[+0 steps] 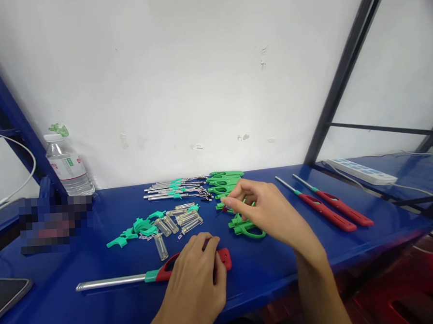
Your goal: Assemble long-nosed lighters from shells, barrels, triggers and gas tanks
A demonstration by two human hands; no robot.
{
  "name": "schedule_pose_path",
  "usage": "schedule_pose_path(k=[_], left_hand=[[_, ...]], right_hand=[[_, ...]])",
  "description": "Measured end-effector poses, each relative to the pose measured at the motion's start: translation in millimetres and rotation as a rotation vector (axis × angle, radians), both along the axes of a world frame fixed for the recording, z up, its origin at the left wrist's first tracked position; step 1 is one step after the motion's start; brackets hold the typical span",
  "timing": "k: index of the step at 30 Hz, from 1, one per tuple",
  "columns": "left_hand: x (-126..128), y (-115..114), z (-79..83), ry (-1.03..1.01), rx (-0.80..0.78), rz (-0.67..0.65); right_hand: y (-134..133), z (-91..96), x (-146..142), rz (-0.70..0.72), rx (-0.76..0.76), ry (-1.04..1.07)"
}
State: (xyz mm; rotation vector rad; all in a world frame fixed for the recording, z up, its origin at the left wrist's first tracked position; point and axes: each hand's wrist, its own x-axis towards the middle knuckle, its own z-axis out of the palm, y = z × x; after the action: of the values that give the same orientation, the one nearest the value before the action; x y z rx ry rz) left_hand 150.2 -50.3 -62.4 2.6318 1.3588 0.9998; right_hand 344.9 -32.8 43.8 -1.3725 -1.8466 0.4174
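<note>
My left hand point(196, 274) lies curled over the red handle of a long-nosed lighter point(112, 282), which rests flat on the blue table with its metal tube pointing left. Thumb and forefinger of my right hand point(260, 205) are pinched together above the table; a tiny reddish thing shows at the fingertips, too small to name. Beneath and behind that hand lie green lighter handle shells point(225, 181). Clear fuel tanks point(161, 247) are scattered ahead of my left hand, beside a heap of teal plastic parts point(143, 226). Metal tubes with wires point(163, 196) lie in a row farther back.
Two red lighters point(328, 211) lie side by side on the right. A water bottle point(68, 167) stands at the back left, with a phone point(7, 294) at the left edge. A power strip point(362, 171) sits beyond the dark post on the right. A white wall rises behind.
</note>
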Motion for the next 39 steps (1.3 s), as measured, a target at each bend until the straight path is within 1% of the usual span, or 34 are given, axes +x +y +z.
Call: schedule_pose_path(k=[2, 5, 7, 10, 14, 16, 17, 19, 22, 24, 25, 28, 31, 33, 36, 39], left_hand=[[0, 0, 4.4, 0.014, -0.062, -0.015], [-1, -1, 10.4, 0.037, -0.131, -0.023], [0, -2, 13.5, 0.050, -0.164, -0.029], [2, -3, 17.2, 0.056, -0.189, -0.032], [3, -5, 21.1, 0.076, -0.197, -0.035], [-4, -6, 22.9, 0.110, -0.186, -0.048], [-11, -7, 23.9, 0.132, -0.176, -0.056], [-31, -9, 26.2, 0.204, -0.107, -0.084], [-66, -9, 31.4, 0.291, -0.040, -0.067], [-81, -7, 36.4, 0.368, -0.073, -0.077], [-85, -5, 39.1, 0.404, -0.111, -0.083], [-81, 1, 45.9, 0.470, -0.212, -0.059], [-71, 5, 48.3, 0.489, -0.242, -0.031], [-68, 5, 47.6, 0.457, -0.218, -0.034], [-70, 4, 46.0, 0.387, -0.141, -0.049], [-73, 3, 47.1, 0.410, -0.077, -0.077]], right_hand=[[1, -0.9, -1, 0.009, -0.056, -0.154], [0, -5.4, -1, 0.058, -0.162, -0.375], [0, -10.4, 0, 0.094, -0.204, -0.454], [1, -17.4, 2, 0.137, -0.250, -0.516], [1, -19.8, 2, 0.194, -0.286, -0.537], [0, -18.0, 1, 0.210, -0.289, -0.534], [-1, -16.8, 1, 0.211, -0.286, -0.533], [-1, -14.5, 0, 0.204, -0.273, -0.531], [-2, -12.6, 0, 0.184, -0.248, -0.527], [-1, -12.5, 0, 0.182, -0.242, -0.525], [-1, -12.7, 0, 0.183, -0.240, -0.525], [-1, -12.9, 0, 0.181, -0.231, -0.524], [-2, -12.0, -1, 0.175, -0.220, -0.522], [-3, -11.1, -1, 0.181, -0.215, -0.520], [-4, -9.9, -2, 0.198, -0.204, -0.515], [-4, -8.4, -3, 0.213, -0.198, -0.494]])
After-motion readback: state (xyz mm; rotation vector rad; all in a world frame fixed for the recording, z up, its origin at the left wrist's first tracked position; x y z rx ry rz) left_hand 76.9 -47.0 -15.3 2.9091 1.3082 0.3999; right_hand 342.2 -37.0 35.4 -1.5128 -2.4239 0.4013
